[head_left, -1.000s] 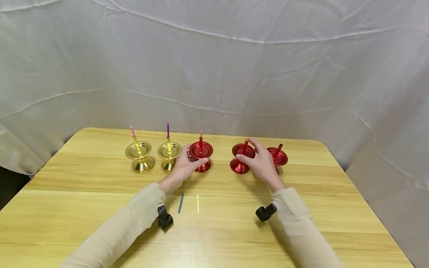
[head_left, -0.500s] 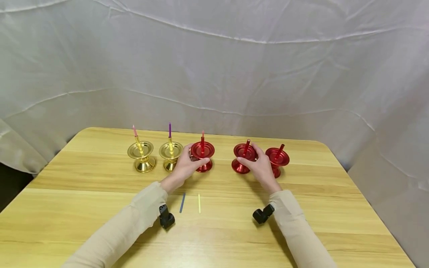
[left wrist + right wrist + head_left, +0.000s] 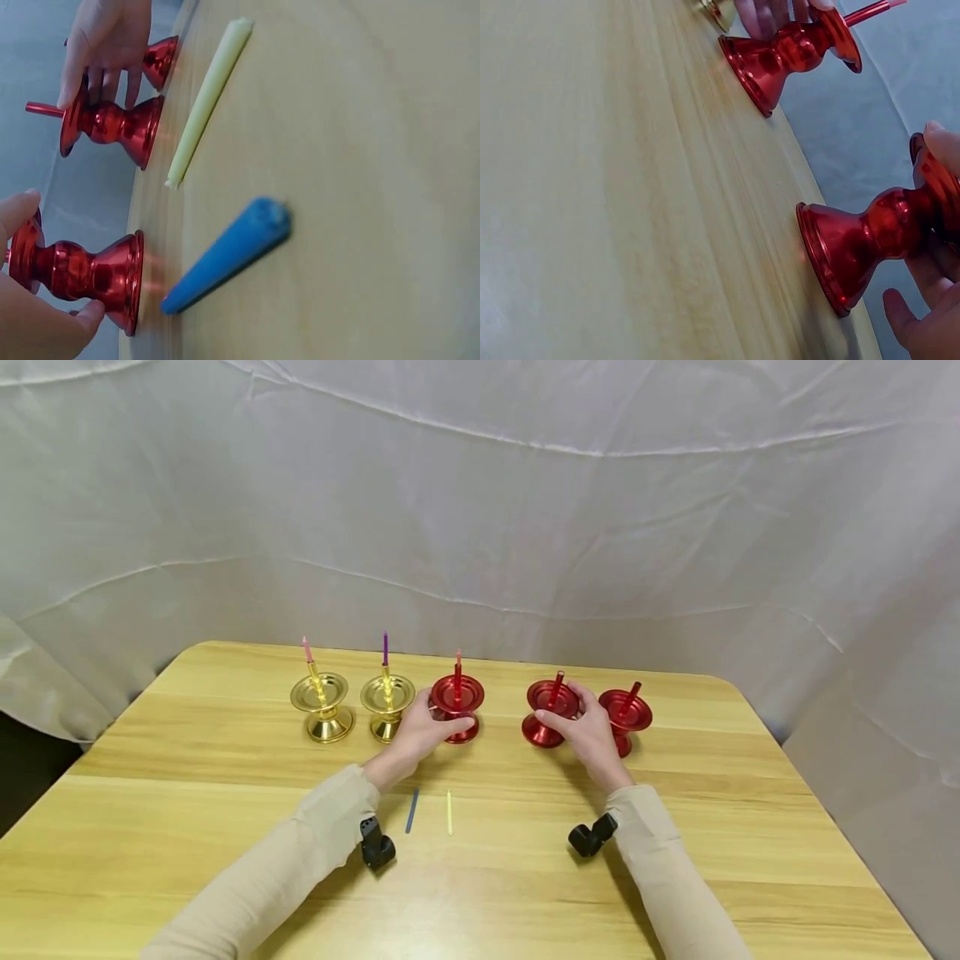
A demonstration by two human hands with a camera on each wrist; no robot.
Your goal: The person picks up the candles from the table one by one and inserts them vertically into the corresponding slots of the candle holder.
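Note:
My left hand (image 3: 420,727) holds a red metal candle holder (image 3: 459,695), thumb in front and fingers behind its dish. A thin pink candle (image 3: 459,657) stands upright in that holder's tube. To the right, my right hand (image 3: 592,739) grips a second red candle holder (image 3: 542,697) by its dish; the right wrist view shows a thumb on the rim and fingers beneath. The tube of this holder has no candle in it. Just beyond the right hand stands a third red candle holder (image 3: 626,717), its tube also without a candle.
Left of the left hand stand two gold candle holders, one (image 3: 324,697) with a pink candle, the other (image 3: 375,697) with a purple candle. A blue candle (image 3: 412,811) and a pale yellow candle (image 3: 450,812) lie on the wooden table (image 3: 487,893). A light curtain (image 3: 480,510) hangs behind.
My right hand's fingers have come down from beside the tube to the dish of the second red holder. The left hand stays on its holder. The whole head view has shifted slightly.

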